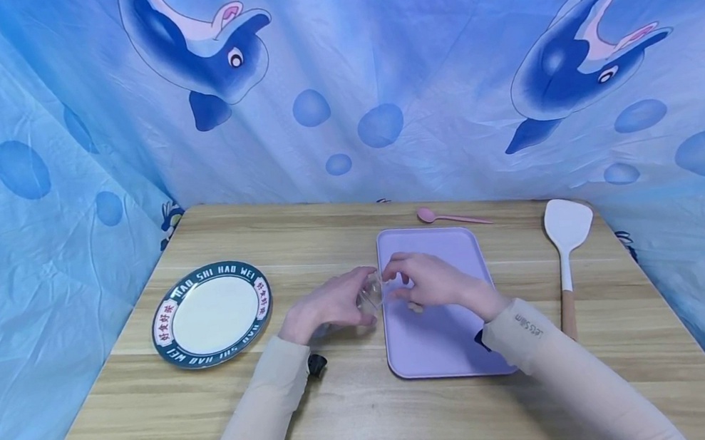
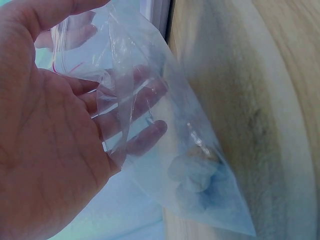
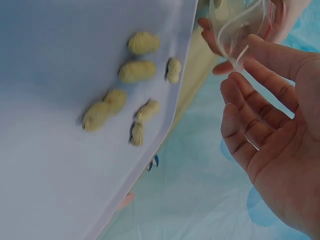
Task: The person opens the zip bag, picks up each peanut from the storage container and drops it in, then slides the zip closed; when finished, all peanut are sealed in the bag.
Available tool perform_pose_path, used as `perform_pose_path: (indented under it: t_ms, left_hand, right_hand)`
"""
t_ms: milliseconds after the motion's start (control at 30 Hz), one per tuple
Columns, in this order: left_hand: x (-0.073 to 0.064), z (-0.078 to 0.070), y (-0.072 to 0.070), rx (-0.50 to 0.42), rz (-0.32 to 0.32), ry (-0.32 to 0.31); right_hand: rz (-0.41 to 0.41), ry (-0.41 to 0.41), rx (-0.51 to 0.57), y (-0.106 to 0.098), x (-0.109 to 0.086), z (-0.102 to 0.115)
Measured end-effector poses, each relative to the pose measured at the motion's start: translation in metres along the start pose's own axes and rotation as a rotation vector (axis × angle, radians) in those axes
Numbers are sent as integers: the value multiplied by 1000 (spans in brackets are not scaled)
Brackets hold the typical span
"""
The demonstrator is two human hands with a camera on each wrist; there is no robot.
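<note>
My left hand holds a clear zip bag beside the tray's left edge. Through the film in the left wrist view, the fingers of that hand show behind the bag, and a few blurred peanuts lie at its bottom. My right hand hovers over the lilac tray, fingers loosely bent and tips close to the bag's mouth. Whether they touch the film is hard to tell. Several unshelled peanuts lie on the tray in the right wrist view; in the head view the hand mostly covers them.
To the left stands a round plate with a dark green lettered rim. Behind the tray lies a pink spoon. A white turner with a wooden handle lies at the right. Blue dolphin-print cloth surrounds the wooden table.
</note>
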State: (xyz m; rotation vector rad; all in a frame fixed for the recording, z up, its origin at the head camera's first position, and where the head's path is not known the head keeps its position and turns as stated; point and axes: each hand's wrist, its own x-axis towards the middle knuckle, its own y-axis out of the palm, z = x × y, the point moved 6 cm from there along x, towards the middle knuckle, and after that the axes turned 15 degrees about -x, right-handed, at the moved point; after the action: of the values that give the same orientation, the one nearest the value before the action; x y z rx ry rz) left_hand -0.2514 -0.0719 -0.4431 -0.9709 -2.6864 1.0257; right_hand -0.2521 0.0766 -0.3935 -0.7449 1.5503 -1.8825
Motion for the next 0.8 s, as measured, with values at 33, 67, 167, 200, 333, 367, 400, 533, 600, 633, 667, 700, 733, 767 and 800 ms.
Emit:
perform_pose_path:
  t_ms: [33, 67, 167, 200, 333, 367, 400, 533, 600, 633, 667, 700, 733, 767, 800]
  left_hand:
    - [0, 0, 0, -7, -1, 2]
    - [0, 0, 0, -11, -2, 3]
    - [0, 0, 1, -24, -3, 6]
    - [0, 0, 1, -22, -4, 5]
    - [1, 0, 1, -24, 1, 0]
    - [1, 1, 1, -22, 1, 0]
    - [1, 1, 2, -22, 2, -1]
    - [1, 1, 2, -21, -1, 2]
    - [0, 1, 2, -26, -1, 2]
    - [1, 0, 2, -28, 0, 2]
    - [1, 0, 2, -29, 1, 1]
    - [1, 0, 2, -29, 1, 2]
    - [1, 1, 2, -29, 2, 2]
    - [2, 1, 2, -29, 2, 0]
    - [2, 1, 2, -25, 1, 1]
  right_hand:
    - [-6, 3, 1, -1, -1, -2]
    - [-11, 8, -2, -3, -1, -5]
    - [-27, 20, 6, -6, -4, -12]
    - [-28, 23, 14, -6, -5, -15]
    - [-42, 31, 24, -5, -10, -27]
    - [-47, 33, 27, -5, -12, -30]
    - [-54, 34, 25, -4, -13, -33]
    - [-74, 40, 13, -3, -22, -43]
    - [-79, 40, 5, -2, -27, -47]
    - [-76, 43, 4, -1, -29, -49]
    - [-69, 47, 3, 0, -32, -50]
    - [-60, 54, 1, 2, -34, -52]
    - [-54, 58, -2, 3, -37, -54]
    - [-44, 62, -4, 5, -39, -55]
    - [-34, 68, -6, 7, -41, -56]
